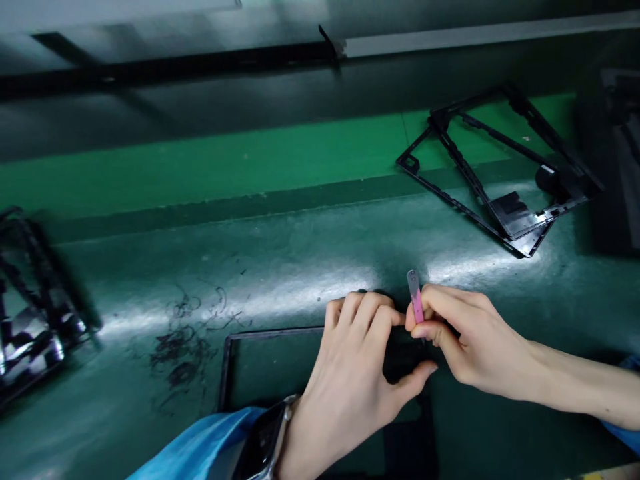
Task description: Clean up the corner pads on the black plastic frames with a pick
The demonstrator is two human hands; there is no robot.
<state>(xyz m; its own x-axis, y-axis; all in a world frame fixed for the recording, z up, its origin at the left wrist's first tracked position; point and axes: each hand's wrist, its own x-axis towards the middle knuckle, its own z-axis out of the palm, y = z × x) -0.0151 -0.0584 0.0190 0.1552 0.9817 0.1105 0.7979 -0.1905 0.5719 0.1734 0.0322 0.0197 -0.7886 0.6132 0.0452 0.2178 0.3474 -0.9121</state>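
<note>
A thin black plastic frame (280, 331) lies in front of me, partly covered by my hands. My left hand (357, 360) reaches over it, its bent fingers holding the far edge and its thumb stretched to the right. Just beside it, my right hand (457, 333) is closed in a pinch on a small flat metal tool with a pink-wrapped grip (416, 297). The grey rounded end points up and away; the working tip is hidden at the frame's far right corner.
Black curly shavings (183, 353) are scattered left of the frame. Two similar black frames (480, 180) overlap at the back right. More black frames (30, 300) sit at the left edge. A dark bulky object (615, 153) stands far right. A bright green strip (225, 167) crosses the table.
</note>
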